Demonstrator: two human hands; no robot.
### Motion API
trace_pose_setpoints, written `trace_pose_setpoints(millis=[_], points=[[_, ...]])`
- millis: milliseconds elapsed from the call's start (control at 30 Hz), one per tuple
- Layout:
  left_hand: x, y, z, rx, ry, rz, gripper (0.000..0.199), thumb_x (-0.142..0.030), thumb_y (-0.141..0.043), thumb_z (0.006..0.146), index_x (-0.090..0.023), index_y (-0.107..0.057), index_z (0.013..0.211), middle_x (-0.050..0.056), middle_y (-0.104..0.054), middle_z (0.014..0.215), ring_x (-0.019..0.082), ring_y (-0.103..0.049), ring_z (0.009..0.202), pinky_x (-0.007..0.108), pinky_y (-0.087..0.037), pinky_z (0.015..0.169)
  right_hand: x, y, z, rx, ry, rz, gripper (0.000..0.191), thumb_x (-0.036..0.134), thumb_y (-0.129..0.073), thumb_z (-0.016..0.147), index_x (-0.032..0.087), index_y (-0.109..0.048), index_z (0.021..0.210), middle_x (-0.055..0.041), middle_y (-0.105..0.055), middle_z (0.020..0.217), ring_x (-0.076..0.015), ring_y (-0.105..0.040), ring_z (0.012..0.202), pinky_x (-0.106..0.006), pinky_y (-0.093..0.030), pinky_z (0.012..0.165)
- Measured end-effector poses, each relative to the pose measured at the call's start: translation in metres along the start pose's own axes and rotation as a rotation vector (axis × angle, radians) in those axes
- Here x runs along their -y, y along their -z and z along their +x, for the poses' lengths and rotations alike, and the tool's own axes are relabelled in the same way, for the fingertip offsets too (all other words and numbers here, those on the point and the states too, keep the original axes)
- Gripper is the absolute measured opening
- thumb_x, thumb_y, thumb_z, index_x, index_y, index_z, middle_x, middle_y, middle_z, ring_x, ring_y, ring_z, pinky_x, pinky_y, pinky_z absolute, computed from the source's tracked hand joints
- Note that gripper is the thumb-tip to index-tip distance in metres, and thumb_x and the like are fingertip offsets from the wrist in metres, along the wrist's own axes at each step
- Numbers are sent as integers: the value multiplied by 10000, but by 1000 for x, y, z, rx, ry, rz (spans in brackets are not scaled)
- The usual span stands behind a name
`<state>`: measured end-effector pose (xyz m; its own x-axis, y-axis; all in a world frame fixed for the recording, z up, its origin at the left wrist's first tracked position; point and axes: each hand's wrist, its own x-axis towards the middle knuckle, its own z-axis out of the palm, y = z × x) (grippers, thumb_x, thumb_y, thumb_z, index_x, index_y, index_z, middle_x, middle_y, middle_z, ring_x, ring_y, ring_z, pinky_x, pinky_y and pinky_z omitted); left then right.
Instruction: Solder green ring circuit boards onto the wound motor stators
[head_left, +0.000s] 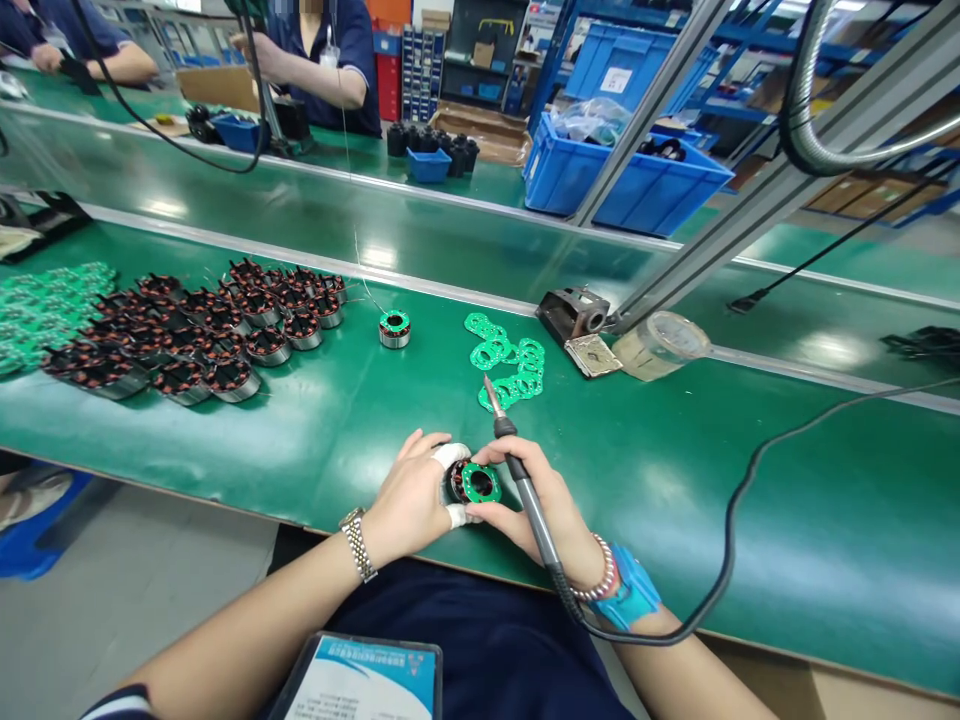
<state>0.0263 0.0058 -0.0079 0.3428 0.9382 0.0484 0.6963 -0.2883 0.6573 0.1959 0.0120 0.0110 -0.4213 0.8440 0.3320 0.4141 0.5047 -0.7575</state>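
Near the bench's front edge, my left hand [416, 492], white covers on its fingertips, grips a copper-wound motor stator [454, 482]. A green ring-shaped circuit board [480, 483] sits on the stator's face, turned towards me. My right hand [551, 505] has its thumb and fingertips at the board's edge. That same hand also holds a soldering iron [531, 500], tip pointing up and away from the stator. Beyond the iron's tip lie several loose green ring boards [517, 375]. A single stator with a green board on top [394, 328] stands upright further left.
Many stators [225, 325] crowd the left, beside a pile of green boards [52, 305]. A soldering iron stand [574, 318] and a clear plastic tub [660, 345] stand at the back. The iron's cable [731, 530] curves across the right side. Co-workers sit beyond the divider.
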Motion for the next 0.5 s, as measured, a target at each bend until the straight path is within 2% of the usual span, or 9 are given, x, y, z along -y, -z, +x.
trace_pose_setpoints(millis=[233, 500], points=[[0, 1, 1, 8, -6, 9, 534, -392, -701, 616, -193, -537, 1084, 125, -591, 1119, 267, -458, 1168, 463, -242, 1064, 1, 4, 0, 97, 47, -79, 355, 295, -656, 738, 249, -452, 1025, -30, -582, 918, -176, -599, 826, -295, -501, 751], [-4, 1, -1, -34, -20, 55, 469, -294, -675, 638, -158, -542, 1067, 127, -621, 1071, 271, -487, 1142, 491, -268, 1041, 2, -12, -3, -85, -12, -88, 365, 282, -642, 739, 224, -436, 1035, -40, -571, 921, -183, -597, 809, -313, -502, 743]])
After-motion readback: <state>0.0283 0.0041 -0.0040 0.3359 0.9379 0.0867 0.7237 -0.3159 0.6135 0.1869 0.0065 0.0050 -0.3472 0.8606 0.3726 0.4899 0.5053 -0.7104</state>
